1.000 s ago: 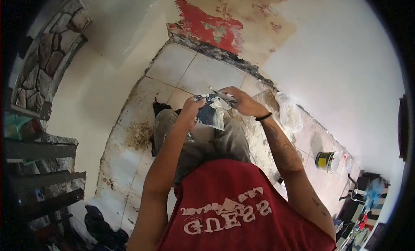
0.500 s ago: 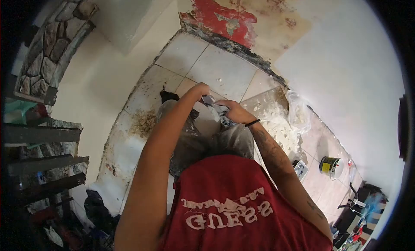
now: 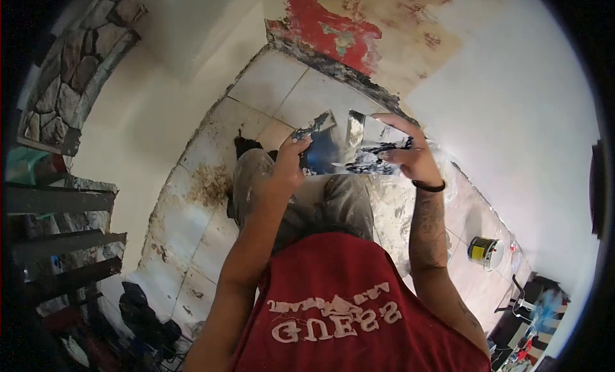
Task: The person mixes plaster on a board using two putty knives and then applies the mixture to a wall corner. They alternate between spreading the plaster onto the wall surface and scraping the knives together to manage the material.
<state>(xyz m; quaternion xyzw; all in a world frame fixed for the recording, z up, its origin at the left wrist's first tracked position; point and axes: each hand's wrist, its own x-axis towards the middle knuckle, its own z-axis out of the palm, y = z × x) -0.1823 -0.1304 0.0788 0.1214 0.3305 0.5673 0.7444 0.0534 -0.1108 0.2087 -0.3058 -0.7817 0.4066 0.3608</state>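
My left hand (image 3: 291, 159) is closed on the edge of a flat metal blade (image 3: 323, 149) smeared with plaster. On the other side my right hand (image 3: 413, 153) grips a second, wider flat blade (image 3: 375, 155), also streaked with white and dark material. The two blades meet or overlap in front of my knees; their exact contact is hard to tell. Grey, dusty trousers (image 3: 349, 205) show just beneath them.
Dirty floor tiles (image 3: 262, 77) run up to a rough wall edge. The wall (image 3: 346, 35) has peeling red paint. White plaster (image 3: 392, 208) lies at right, with a bucket (image 3: 485, 252) beyond. Dark slats (image 3: 61, 199) and a stone-patterned panel (image 3: 77, 71) stand at left.
Both hands have come up and apart, my right hand furthest to the right. The blades, mostly hidden between the hands before, now show broad faces.
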